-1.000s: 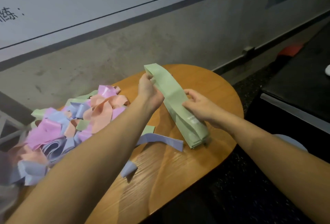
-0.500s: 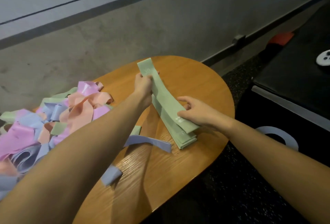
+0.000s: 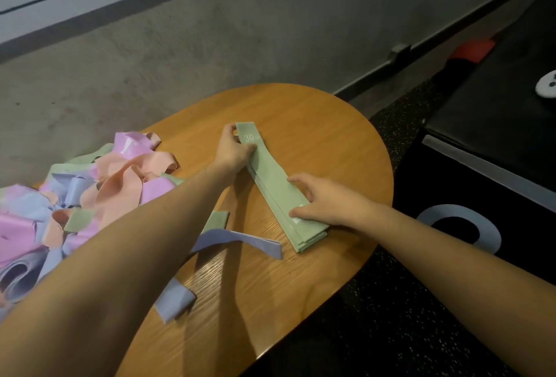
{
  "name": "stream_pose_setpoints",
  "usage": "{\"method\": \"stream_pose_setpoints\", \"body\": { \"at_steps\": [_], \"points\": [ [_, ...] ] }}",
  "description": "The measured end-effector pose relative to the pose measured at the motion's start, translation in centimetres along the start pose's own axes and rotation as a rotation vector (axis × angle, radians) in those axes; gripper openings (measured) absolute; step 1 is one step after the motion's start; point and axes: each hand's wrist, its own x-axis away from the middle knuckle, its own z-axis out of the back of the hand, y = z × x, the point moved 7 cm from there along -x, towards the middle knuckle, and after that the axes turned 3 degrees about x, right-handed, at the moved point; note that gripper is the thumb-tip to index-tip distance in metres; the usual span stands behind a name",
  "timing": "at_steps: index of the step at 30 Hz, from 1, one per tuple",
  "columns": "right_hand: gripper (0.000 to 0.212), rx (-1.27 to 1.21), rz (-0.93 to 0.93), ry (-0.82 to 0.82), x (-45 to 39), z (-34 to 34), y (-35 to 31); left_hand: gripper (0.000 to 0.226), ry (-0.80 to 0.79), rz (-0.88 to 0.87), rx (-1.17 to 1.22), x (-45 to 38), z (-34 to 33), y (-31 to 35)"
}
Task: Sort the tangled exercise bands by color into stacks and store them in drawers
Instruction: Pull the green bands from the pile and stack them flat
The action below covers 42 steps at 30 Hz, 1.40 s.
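Green bands [image 3: 278, 193] lie stacked flat in the middle of the frame, a long neat pile running diagonally from upper left to lower right on the round wooden table [image 3: 331, 136]. White print on the top band's far end reads "30"; a smaller white mark near the lower end is too small to read. The left hand [image 3: 234, 149] grips that far end, fingers curled round the edge beside the number. The right hand [image 3: 323, 200] rests on the stack's near end, fingers spread and pressing down — thumb along the side edge. Just left of the stack a loose lavender band [image 3: 240, 242] arches up from the table. At the left of the frame sits the tangled heap [image 3: 90, 193] of pink, peach, lavender and green bands. A grey concrete wall [image 3: 210, 45] rises behind the table.
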Motion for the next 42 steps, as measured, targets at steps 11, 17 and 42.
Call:
{"method": "stream_pose_setpoints", "body": {
  "at_steps": [11, 17, 42],
  "points": [
    [0.082, 0.207, 0.018, -0.022, 0.2, -0.3, 0.3, 0.088, 0.049, -0.045, -0.369, -1.4, 1.3, -0.9],
    [0.055, 0.172, 0.012, 0.121, 0.3, 1.1, -0.8, 0.052, 0.045, -0.163, -0.354, 0.4, 3.3, 0.3],
    [0.024, 0.150, 0.396, 0.147, -2.4, -5.7, -20.5, 0.029, 0.223, -0.425, -0.569, 12.9, 24.3, -7.6]
  ]
}}
